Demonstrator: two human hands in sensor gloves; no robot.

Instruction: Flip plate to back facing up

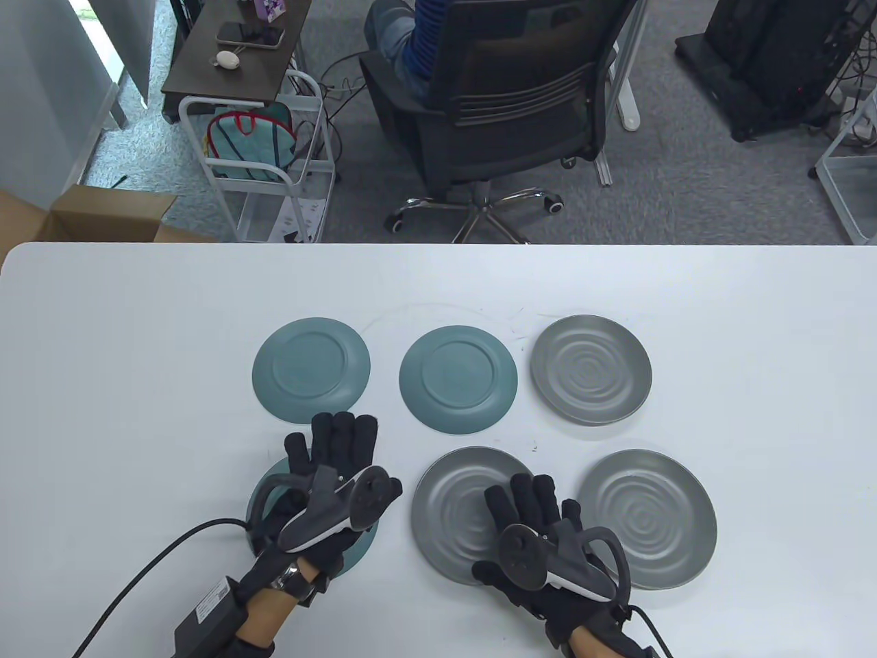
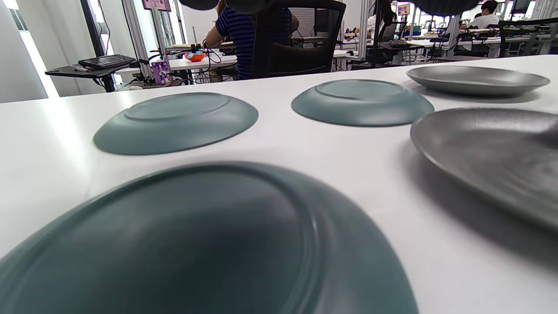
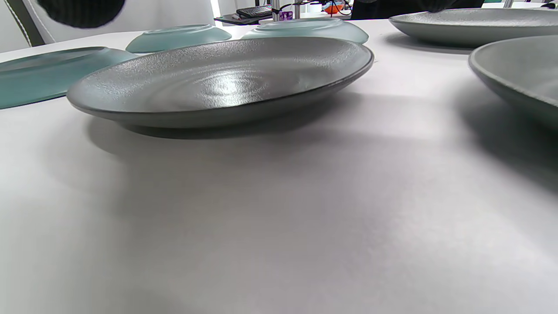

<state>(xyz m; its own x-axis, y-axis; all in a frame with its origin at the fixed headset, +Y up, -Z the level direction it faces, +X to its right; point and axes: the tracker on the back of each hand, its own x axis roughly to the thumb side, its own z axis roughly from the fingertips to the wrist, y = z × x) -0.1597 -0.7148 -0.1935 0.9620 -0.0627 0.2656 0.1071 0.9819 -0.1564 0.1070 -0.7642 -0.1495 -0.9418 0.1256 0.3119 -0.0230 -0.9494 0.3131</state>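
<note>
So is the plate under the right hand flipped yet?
No: the near middle plate is face up, its rippled grey inside showing.

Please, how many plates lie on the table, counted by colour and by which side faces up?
Teal plates, back up: 3
Grey plates, front up: 3
Total: 6 plates

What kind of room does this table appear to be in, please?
Probably an office or lab: a black office chair on grey carpet, with keyboards on desks behind.
</note>
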